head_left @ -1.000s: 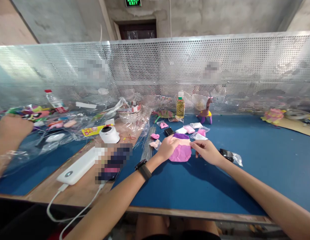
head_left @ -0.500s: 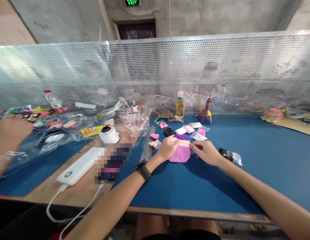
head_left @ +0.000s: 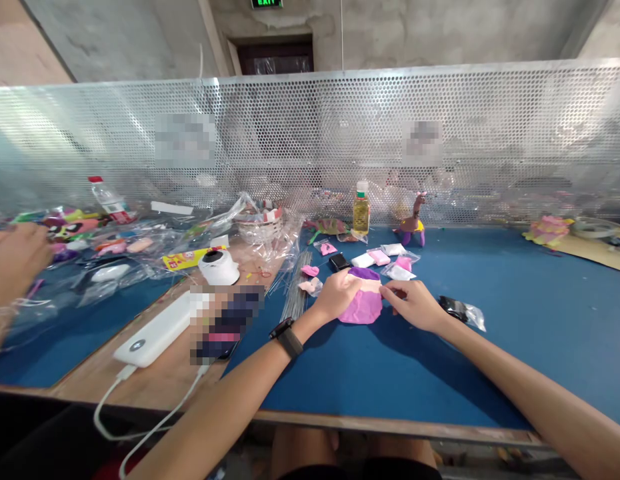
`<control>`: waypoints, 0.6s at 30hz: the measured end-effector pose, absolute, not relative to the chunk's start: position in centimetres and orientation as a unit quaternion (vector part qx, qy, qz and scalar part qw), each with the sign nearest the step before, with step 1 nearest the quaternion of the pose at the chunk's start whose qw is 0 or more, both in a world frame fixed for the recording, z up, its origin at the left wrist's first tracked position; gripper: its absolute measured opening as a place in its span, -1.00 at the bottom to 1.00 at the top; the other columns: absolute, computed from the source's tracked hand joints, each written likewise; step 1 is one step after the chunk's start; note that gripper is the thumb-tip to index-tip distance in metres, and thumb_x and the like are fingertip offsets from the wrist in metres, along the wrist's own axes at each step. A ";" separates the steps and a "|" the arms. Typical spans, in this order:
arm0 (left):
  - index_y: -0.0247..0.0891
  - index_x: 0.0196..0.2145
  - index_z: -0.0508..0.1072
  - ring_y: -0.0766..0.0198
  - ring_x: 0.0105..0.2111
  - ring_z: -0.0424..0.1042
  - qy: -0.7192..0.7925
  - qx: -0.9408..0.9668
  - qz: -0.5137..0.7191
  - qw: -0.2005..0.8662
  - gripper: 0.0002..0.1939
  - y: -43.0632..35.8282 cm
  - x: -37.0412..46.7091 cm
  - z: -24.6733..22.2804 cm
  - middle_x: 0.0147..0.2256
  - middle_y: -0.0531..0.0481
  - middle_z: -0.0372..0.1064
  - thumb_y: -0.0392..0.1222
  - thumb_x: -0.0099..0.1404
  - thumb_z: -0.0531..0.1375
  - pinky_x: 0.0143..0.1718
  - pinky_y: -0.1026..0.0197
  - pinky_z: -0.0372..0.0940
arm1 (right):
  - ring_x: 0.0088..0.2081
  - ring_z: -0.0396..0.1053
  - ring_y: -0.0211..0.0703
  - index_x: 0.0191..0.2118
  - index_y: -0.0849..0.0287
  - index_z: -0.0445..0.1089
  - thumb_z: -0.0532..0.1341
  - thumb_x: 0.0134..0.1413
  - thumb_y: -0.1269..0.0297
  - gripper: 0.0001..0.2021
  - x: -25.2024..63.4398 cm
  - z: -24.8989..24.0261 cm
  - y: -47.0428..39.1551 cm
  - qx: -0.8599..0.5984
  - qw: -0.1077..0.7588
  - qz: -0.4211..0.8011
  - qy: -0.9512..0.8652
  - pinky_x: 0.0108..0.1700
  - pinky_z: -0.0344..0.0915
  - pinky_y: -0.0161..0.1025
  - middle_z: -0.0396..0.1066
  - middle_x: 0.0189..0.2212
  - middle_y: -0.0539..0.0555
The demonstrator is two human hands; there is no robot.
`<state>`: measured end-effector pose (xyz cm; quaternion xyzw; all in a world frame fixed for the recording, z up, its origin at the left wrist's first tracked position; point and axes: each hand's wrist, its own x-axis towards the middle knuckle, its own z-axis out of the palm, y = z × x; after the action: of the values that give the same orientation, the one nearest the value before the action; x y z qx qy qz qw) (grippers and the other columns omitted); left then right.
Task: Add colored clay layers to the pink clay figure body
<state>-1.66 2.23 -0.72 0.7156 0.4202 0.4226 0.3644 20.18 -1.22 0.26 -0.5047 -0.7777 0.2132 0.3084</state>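
At the blue desk (head_left: 550, 320), the left hand (head_left: 339, 295) pinches the nine o'clock edge of a pink-and-purple piece (head_left: 361, 309), while the right hand's (head_left: 415, 305) grip pinches the end of its pale band at three o'clock. From the piece, a bottle of yellow liquid (head_left: 361, 219) stands at twelve, thin wires (head_left: 294, 297) lie at nine, and a black packet (head_left: 454, 309) sits at three, near the right hand.
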 end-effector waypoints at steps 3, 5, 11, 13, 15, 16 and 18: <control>-0.28 -0.22 0.52 0.22 -0.33 0.40 0.419 0.716 0.422 0.366 -0.78 2.2 -1.7 -0.7 -0.33 -0.03 0.49 -0.13 0.33 0.13 -0.30 0.24 0.25 | -0.56 0.44 -0.18 -0.43 0.12 0.42 0.09 0.36 0.04 -0.61 20.2 0.3 -1.3 -0.505 0.307 0.210 -0.778 -0.42 0.23 -0.28 0.43 -0.64 -0.04; -0.28 -0.23 0.51 0.23 -0.33 0.39 0.415 0.716 0.423 0.368 -0.79 2.2 -1.7 -0.7 -0.33 -0.02 0.48 -0.13 0.34 0.12 -0.30 0.24 0.24 | -0.56 0.45 -0.16 -0.42 0.12 0.44 0.08 0.36 0.03 -0.61 20.2 0.3 -1.3 -0.506 0.307 0.211 -0.778 -0.42 0.24 -0.27 0.45 -0.64 -0.03; -0.28 -0.29 0.47 0.27 -0.39 0.32 0.420 0.715 0.421 0.367 -0.81 1.9 -1.6 -0.3 -0.40 0.03 0.40 -0.14 0.33 0.13 -0.35 0.25 0.18 | -0.56 0.45 -0.14 -0.42 0.11 0.45 0.07 0.36 -0.01 -0.59 20.3 0.2 -1.2 -0.506 0.306 0.205 -0.780 -0.40 0.26 -0.25 0.45 -0.65 -0.02; -0.28 -0.31 0.46 0.28 -0.40 0.30 0.422 0.716 0.421 0.364 -0.82 1.8 -1.6 -0.2 -0.41 0.04 0.38 -0.14 0.33 0.13 -0.35 0.25 0.17 | -0.55 0.45 -0.15 -0.42 0.11 0.45 0.08 0.36 -0.01 -0.59 20.3 0.2 -1.2 -0.506 0.307 0.203 -0.780 -0.40 0.26 -0.25 0.46 -0.64 -0.03; -0.28 -0.33 0.45 0.28 -0.41 0.29 0.423 0.715 0.420 0.365 -0.82 1.8 -1.6 -0.2 -0.42 0.04 0.37 -0.14 0.33 0.12 -0.36 0.25 0.15 | -0.55 0.45 -0.15 -0.41 0.10 0.45 0.08 0.36 0.00 -0.60 20.3 0.2 -1.2 -0.506 0.307 0.203 -0.780 -0.40 0.26 -0.25 0.46 -0.63 -0.03; -0.28 -0.33 0.45 0.28 -0.41 0.28 0.424 0.715 0.420 0.365 -0.82 1.8 -1.6 -0.2 -0.43 0.04 0.36 -0.14 0.33 0.12 -0.37 0.25 0.14 | -0.55 0.45 -0.16 -0.42 0.10 0.45 0.08 0.36 0.01 -0.60 20.3 0.2 -1.2 -0.506 0.307 0.202 -0.780 -0.41 0.25 -0.25 0.46 -0.63 -0.03; -0.27 -0.35 0.43 0.29 -0.43 0.25 0.425 0.714 0.419 0.365 -0.82 1.8 -1.6 -0.2 -0.45 0.06 0.33 -0.13 0.33 0.12 -0.39 0.25 0.13 | -0.56 0.44 -0.16 -0.42 0.10 0.45 0.08 0.36 0.02 -0.60 20.3 0.2 -1.3 -0.508 0.306 0.201 -0.780 -0.41 0.25 -0.25 0.46 -0.63 -0.03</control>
<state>-1.63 1.75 -0.15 0.7143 0.4255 0.4188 0.3651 20.29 -1.27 0.21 -0.5080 -0.7799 0.2005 0.3056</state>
